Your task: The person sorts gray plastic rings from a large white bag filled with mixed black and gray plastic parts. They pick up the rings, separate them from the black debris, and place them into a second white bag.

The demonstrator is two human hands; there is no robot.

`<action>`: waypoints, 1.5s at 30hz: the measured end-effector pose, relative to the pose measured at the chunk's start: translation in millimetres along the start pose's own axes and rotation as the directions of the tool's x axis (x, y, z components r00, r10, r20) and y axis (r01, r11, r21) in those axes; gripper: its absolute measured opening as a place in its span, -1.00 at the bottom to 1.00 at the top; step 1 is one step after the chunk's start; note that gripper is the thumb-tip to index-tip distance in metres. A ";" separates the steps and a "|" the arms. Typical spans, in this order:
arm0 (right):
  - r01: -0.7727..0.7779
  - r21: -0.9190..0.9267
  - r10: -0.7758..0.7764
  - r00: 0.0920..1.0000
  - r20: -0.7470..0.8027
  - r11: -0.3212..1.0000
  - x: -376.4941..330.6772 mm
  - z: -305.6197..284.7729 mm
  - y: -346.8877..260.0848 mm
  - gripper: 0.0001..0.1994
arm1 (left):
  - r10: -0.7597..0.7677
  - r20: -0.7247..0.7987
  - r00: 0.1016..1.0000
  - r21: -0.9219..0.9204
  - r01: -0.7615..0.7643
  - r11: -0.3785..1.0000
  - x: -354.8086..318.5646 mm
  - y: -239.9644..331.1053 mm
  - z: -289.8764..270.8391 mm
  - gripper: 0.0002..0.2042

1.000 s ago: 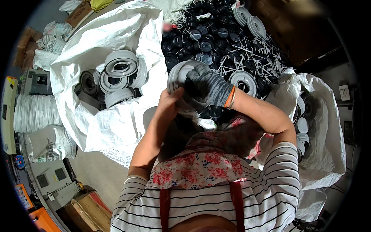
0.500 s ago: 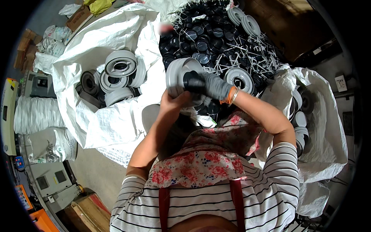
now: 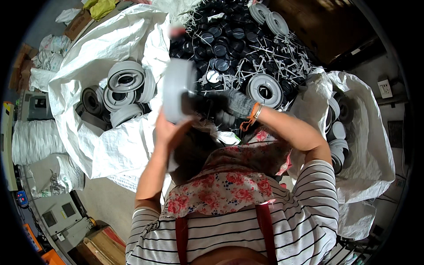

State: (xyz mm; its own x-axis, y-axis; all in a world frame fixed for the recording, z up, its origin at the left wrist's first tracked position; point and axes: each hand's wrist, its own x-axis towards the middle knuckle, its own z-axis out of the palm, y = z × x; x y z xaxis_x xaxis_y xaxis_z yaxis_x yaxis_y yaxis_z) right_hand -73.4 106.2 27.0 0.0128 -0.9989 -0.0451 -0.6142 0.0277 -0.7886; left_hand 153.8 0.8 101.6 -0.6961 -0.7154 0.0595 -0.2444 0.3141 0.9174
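Note:
My bare left hand [image 3: 168,132] is closed on the lower edge of a wide grey plastic ring [image 3: 177,90], which is tilted on its side and smeared by motion. My right hand [image 3: 235,106], in a grey knit glove with dark fingers, is just right of the ring's open face. Its fingertips blur into a dark patch there, so I cannot make out whether they hold anything. Beyond both hands lies a big heap of black round caps [image 3: 221,49]. A grey flanged ring [image 3: 265,90] rests on the heap beside my right hand.
On the left, a white woven sack [image 3: 108,148] holds several grey rings [image 3: 126,76]. Another white sack [image 3: 366,154] with grey round parts stands on the right. Thin white plastic sprues [image 3: 282,57] lie over the heap, and two grey rings [image 3: 277,23] rest at its far edge.
The grey ring has moved left with my left hand and turned more edge-on. My right hand has drawn away from its face, and the gap between the hands is wider.

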 end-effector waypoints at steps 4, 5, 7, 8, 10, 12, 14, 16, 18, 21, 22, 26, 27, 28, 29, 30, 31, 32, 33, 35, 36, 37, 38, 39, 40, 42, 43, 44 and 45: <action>-0.225 -0.592 0.023 0.944 -0.328 0.774 -29.6 -67.8 42.2 -0.62 | 0.326 -0.521 0.789 0.420 -0.095 0.902 49.6 -27.8 -80.7 -0.04; -0.365 -0.631 0.223 0.929 -0.295 0.685 -41.9 -81.8 66.1 -0.60 | 0.218 -0.559 0.800 0.196 -0.128 0.972 50.0 -10.5 -84.2 -0.01; -0.612 -0.555 0.560 0.777 -0.288 0.563 -64.5 -84.1 124.1 -0.57 | 0.291 -0.513 0.807 0.219 -0.204 0.954 54.0 -29.8 -80.6 -0.14; -0.737 -0.430 0.698 0.658 -0.283 0.521 -70.9 -80.3 146.8 -0.55 | 0.287 -0.402 0.869 0.240 -0.203 0.949 53.3 -32.6 -69.1 -0.17; -0.672 -0.573 0.710 0.673 -0.208 0.469 -79.2 -75.7 199.5 -0.56 | 0.082 -0.146 0.986 -0.019 -0.086 0.996 45.3 -22.4 -14.9 -0.28; -0.429 -0.671 0.551 0.834 -0.037 0.604 -38.3 -68.0 148.8 -0.62 | 0.100 0.184 0.978 0.149 -0.128 0.980 33.1 -42.2 11.0 -0.29; -0.392 -0.618 0.502 0.865 0.006 0.682 -11.6 -70.1 84.7 -0.59 | 0.397 0.414 0.819 0.363 -0.549 0.753 29.0 -40.7 46.2 -0.23; -0.355 -0.516 0.462 0.882 0.091 0.780 16.5 -65.6 38.9 -0.55 | 0.484 0.553 0.678 0.340 -0.714 0.612 30.5 -34.7 64.8 -0.19; -0.252 -0.409 0.332 0.933 0.137 0.877 38.7 -65.2 24.1 -0.42 | 0.376 0.643 0.667 0.304 -0.673 0.675 44.7 -39.3 75.7 -0.32; -0.461 -0.224 0.445 0.887 -0.119 0.859 84.7 -65.5 87.6 -0.35 | 0.245 0.510 0.825 0.195 -0.388 0.901 53.3 -47.4 68.3 -0.52; -0.562 -0.164 0.506 0.813 -0.287 0.810 99.5 -60.5 112.9 -0.33 | 0.102 0.415 0.904 0.113 -0.163 0.980 54.6 -64.5 66.8 -0.55; -0.736 -0.055 0.670 0.642 -0.373 0.675 127.6 -40.5 168.1 -0.29 | -0.354 0.203 0.913 -0.431 0.408 0.805 71.0 -74.5 56.0 -0.71; -0.772 -0.063 0.693 0.601 -0.398 0.633 134.4 -33.2 169.7 -0.28 | -0.390 0.191 0.901 -0.503 0.431 0.749 73.4 -73.1 50.1 -0.72; -0.807 -0.067 0.715 0.555 -0.426 0.586 139.4 -26.8 171.4 -0.26 | -0.422 0.185 0.888 -0.572 0.446 0.689 75.6 -70.7 44.7 -0.73; -0.808 -0.104 0.714 0.565 -0.413 0.580 141.4 -27.0 170.7 -0.34 | -0.426 0.166 0.889 -0.574 0.439 0.692 75.3 -67.5 42.9 -0.75; -0.774 -0.138 0.687 0.616 -0.386 0.618 141.0 -29.9 170.6 -0.36 | -0.419 0.162 0.893 -0.610 0.425 0.669 75.9 -70.8 44.3 -0.74; -0.739 -0.168 0.658 0.662 -0.359 0.652 138.6 -36.9 171.4 -0.39 | -0.411 0.162 0.897 -0.643 0.412 0.646 77.7 -75.8 47.4 -0.73; -0.703 -0.200 0.629 0.704 -0.329 0.682 133.9 -41.0 165.0 -0.42 | -0.404 0.162 0.900 -0.678 0.399 0.618 77.2 -78.6 50.7 -0.72; -0.632 -0.172 0.557 0.759 -0.339 0.756 128.1 -43.2 152.6 -0.42 | -0.408 0.159 0.899 -0.681 0.399 0.614 77.6 -75.3 53.2 -0.73; -0.543 -0.285 0.439 0.825 -0.355 0.790 112.7 -46.9 106.1 -0.42 | -0.419 0.150 0.895 -0.690 0.399 0.604 75.6 -66.2 56.7 -0.73; -0.500 -0.314 0.359 0.838 -0.411 0.807 101.4 -45.9 75.8 -0.47 | -0.429 0.169 0.887 -0.721 0.408 0.560 74.9 -64.4 58.9 -0.72; -0.397 -0.284 0.236 0.852 -0.468 0.873 88.0 -42.7 57.9 -0.53 | -0.435 0.188 0.881 -0.747 0.416 0.519 74.4 -62.8 60.7 -0.72; -0.284 -0.260 0.113 0.845 -0.523 0.923 76.0 -37.4 44.9 -0.59 | -0.442 0.209 0.873 -0.770 0.425 0.476 73.3 -62.9 62.9 -0.71; -0.102 -0.210 -0.020 0.862 -0.507 0.972 70.0 -28.1 34.2 -0.65 | -0.416 0.225 0.881 -0.804 0.409 0.432 71.1 -67.4 63.1 -0.71; -0.053 -0.147 0.003 0.948 -0.317 0.988 58.3 -25.4 23.5 -0.62 | -0.391 0.238 0.889 -0.835 0.393 0.386 68.4 -74.0 62.6 -0.70; 0.188 -0.319 -0.286 0.912 -0.294 0.929 46.2 -18.0 3.6 -0.53 | -0.324 0.254 0.911 -0.862 0.365 0.351 63.4 -72.1 63.0 -0.70; 0.099 -0.326 -0.189 0.947 -0.259 0.940 46.1 -12.2 19.6 -0.36 | -0.287 0.248 0.925 -0.866 0.344 0.362 59.3 -69.6 63.1 -0.70; 0.049 -0.282 -0.133 0.949 -0.286 0.958 44.0 -13.1 5.8 -0.33 | -0.258 0.234 0.937 -0.872 0.319 0.370 52.5 -68.7 61.4 -0.70; -0.001 -0.237 -0.076 0.947 -0.312 0.971 42.3 -19.1 -16.5 -0.29 | -0.254 0.249 0.935 -0.864 0.333 0.377 47.4 -67.4 58.3 -0.70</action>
State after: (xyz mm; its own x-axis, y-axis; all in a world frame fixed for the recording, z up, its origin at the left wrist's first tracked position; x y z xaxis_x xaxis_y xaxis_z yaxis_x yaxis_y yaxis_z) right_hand -77.8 62.8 49.8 -0.1877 -0.9598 0.2085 -0.7838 0.0185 -0.6207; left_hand 97.9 -17.9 19.6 -0.7568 -0.5930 -0.2751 0.2599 -0.6591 0.7057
